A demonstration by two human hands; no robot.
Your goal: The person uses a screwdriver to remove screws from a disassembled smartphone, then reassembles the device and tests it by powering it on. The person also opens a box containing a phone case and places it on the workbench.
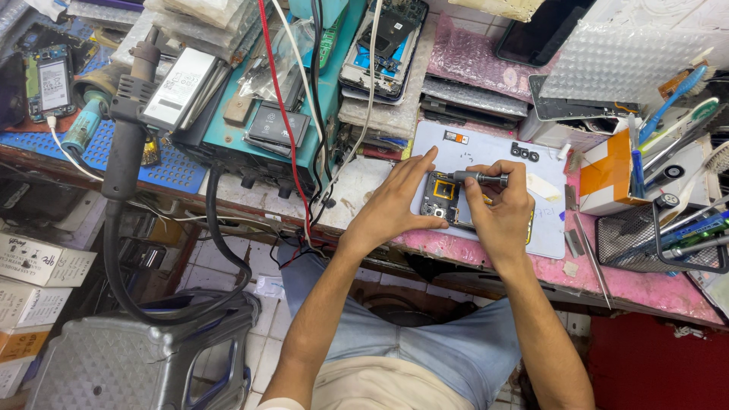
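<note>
Centre frame, your left hand (399,203) (fingers spread) steadies an opened phone (443,199) on a grey mat (493,156); your right hand (497,209) pinches a screwdriver (478,178). Right, a mesh basket (645,243) holds pens.

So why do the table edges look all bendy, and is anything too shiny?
Head view: the wide lens curves the table toward the picture's edges; light is even and the hands, left hand and right hand, look sharp; the bubble wrap is washed out by glare.

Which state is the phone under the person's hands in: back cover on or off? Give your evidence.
Off. The phone lies on the grey mat with its internal parts exposed, while the right hand holds a screwdriver to it.
</note>
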